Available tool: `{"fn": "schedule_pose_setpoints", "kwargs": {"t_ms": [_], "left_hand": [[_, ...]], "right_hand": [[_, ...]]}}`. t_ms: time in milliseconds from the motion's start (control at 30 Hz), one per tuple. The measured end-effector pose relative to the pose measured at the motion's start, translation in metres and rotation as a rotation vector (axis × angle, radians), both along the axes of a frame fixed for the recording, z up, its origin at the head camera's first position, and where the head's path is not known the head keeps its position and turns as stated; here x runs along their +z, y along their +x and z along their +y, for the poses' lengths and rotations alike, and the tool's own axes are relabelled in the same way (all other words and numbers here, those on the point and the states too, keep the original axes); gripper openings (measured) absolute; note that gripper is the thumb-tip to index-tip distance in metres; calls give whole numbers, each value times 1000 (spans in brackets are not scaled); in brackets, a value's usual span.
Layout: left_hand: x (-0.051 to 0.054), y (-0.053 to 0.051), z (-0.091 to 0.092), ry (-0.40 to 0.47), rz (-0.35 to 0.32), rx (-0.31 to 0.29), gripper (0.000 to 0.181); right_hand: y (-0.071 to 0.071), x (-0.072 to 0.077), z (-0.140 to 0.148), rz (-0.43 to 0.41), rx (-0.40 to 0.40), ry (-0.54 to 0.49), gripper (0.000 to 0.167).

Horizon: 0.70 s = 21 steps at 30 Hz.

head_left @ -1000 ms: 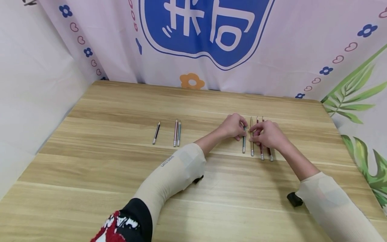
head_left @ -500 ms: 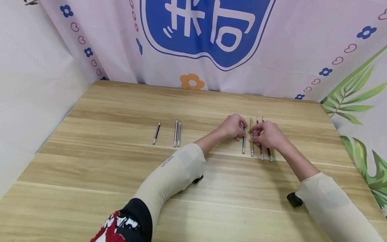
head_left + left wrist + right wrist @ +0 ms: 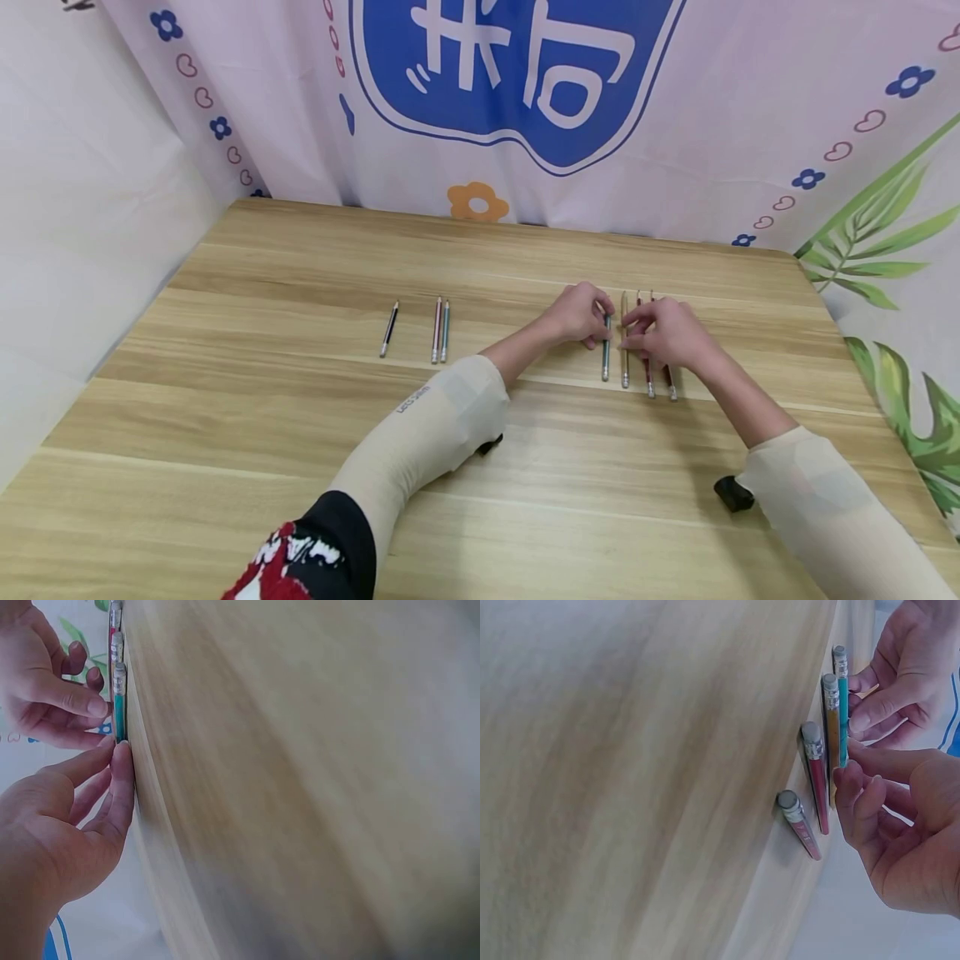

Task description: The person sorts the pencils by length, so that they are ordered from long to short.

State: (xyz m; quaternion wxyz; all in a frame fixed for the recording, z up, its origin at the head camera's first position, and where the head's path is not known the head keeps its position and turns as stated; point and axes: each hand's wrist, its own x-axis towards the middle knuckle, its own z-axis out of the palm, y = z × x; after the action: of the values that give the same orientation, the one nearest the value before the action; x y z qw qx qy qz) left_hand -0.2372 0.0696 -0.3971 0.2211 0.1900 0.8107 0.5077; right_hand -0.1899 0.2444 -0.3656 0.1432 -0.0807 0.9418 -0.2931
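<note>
In the head view the left hand [image 3: 581, 315] pinches a teal pencil [image 3: 606, 358] lying on the wooden table. Close to its right, the right hand [image 3: 666, 332] has its thumb and finger at a yellow pencil [image 3: 625, 367], curled round its middle. Beneath the right hand, partly hidden, lie a red pencil [image 3: 650, 379] and a dark reddish pencil [image 3: 671, 383]. The left wrist view shows the left hand [image 3: 67, 832] with fingertips on the teal pencil [image 3: 120, 705]. Eraser ends of all four face the right wrist camera, beside the right hand [image 3: 915, 825].
Farther left on the table [image 3: 300, 417] lie a black pencil [image 3: 388, 330], a red-striped pencil [image 3: 436, 332] and a blue-green pencil [image 3: 446, 332], the last two side by side. A printed cloth [image 3: 300, 125] hangs along the back edge.
</note>
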Motion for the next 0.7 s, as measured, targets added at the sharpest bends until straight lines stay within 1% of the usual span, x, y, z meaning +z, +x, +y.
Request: {"fn": "schedule_pose_setpoints", "kwargs": {"t_ms": [167, 300, 433, 600, 700], "left_hand": [[0, 0, -2, 9, -5, -9, 35], [1, 1, -5, 15, 0, -20, 36], [4, 1, -10, -3, 11, -24, 38], [7, 0, -17, -27, 21, -35, 39], [9, -1, -21, -40, 31, -26, 39]], "right_hand": [[0, 1, 0, 5, 3, 0, 37], [0, 2, 1, 34, 5, 9, 36], [0, 2, 0, 70, 8, 17, 34], [0, 1, -1, 83, 8, 4, 33], [0, 1, -2, 96, 11, -4, 33]]}}
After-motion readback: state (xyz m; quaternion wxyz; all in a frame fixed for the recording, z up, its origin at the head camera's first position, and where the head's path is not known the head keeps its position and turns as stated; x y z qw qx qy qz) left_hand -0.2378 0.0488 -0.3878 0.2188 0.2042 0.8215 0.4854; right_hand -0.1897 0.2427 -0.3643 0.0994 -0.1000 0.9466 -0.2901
